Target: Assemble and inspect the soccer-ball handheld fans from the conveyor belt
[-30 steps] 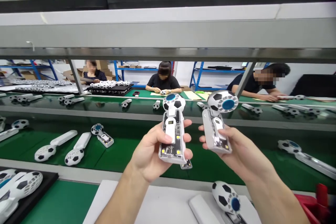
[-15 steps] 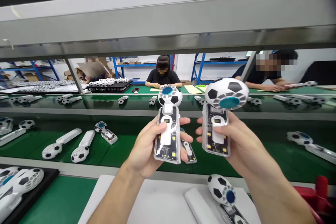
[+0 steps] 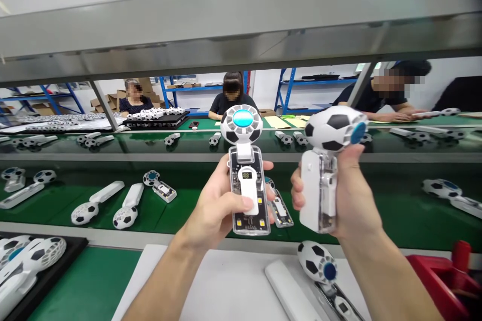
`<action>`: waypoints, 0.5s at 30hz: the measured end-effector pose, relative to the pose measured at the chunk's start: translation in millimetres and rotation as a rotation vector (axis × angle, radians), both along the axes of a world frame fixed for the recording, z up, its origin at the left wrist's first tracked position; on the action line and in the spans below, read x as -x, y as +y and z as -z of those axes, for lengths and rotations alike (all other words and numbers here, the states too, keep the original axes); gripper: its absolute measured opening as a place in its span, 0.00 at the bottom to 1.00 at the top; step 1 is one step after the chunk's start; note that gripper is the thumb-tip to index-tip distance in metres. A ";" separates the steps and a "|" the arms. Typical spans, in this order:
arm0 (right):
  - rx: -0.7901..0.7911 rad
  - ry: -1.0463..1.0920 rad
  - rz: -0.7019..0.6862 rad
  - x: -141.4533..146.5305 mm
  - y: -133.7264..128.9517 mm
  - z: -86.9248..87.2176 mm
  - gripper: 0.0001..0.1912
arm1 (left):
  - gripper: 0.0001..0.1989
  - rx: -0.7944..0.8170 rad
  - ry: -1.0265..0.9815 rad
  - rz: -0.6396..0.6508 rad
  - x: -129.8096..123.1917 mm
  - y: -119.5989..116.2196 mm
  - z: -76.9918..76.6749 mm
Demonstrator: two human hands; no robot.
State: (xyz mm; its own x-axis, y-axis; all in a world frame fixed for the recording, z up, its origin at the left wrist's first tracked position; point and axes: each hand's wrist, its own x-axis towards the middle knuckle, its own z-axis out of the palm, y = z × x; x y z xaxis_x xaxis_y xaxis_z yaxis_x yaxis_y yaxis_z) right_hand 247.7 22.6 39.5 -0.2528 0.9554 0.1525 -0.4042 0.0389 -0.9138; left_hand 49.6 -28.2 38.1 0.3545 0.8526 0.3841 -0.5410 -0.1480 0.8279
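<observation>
A worker's left hand [image 3: 218,208] and right hand [image 3: 359,198] hold up 2 ball-headed units side by side above an assembly line, both hands clamped firmly on their loads. The left unit [image 3: 246,175] stands nearly upright, its long axis running up and away from the palm, its blue disc and clear-cased circuit board turned squarely to the viewer. The left thumb lies over the lower end of the white strip, and the fingertips wrap past the casing's far edge, towards the opposite hand.

The right unit [image 3: 318,175] also stands nearly upright, but is twisted about its long axis: its white back shell faces left, its clear front turns in towards the right palm and its blue disc points off to the right. The right thumb reaches up to just below the ball head. The 2 units stand apart, roughly parallel, with the green belt [image 3: 194,180] showing in the gap.

Behind the left unit, a similar unit [image 3: 280,208] lies aslant on the belt, partly hidden and nearer the left hand than the right. Below, between the forearms, another ball-headed unit [image 3: 318,263] and a white handle [image 3: 289,288] rest on a white sheet [image 3: 226,283] spread over the bench [image 3: 100,281]; a red bin [image 3: 433,271] sits beyond the right forearm. Across the line, 3 people [image 3: 241,103] sit at work.
</observation>
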 end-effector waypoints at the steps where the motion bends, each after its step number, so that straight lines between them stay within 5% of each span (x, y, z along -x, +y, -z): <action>1: 0.026 -0.012 -0.016 1.0 0.9 1.8 0.38 | 0.24 -0.008 0.006 -0.011 -0.4 0.7 0.7; 5: 0.147 -0.062 -0.066 6.7 0.9 4.5 0.37 | 0.25 -0.040 0.028 -0.054 0.0 2.2 3.0; 9: 0.184 -0.031 -0.024 9.6 -4.6 -0.5 0.17 | 0.29 -0.071 0.024 -0.072 3.0 1.8 3.7; 15: 0.104 -0.142 -0.085 7.3 -12.1 -3.4 0.30 | 0.29 -0.082 0.014 -0.093 2.9 1.6 -0.3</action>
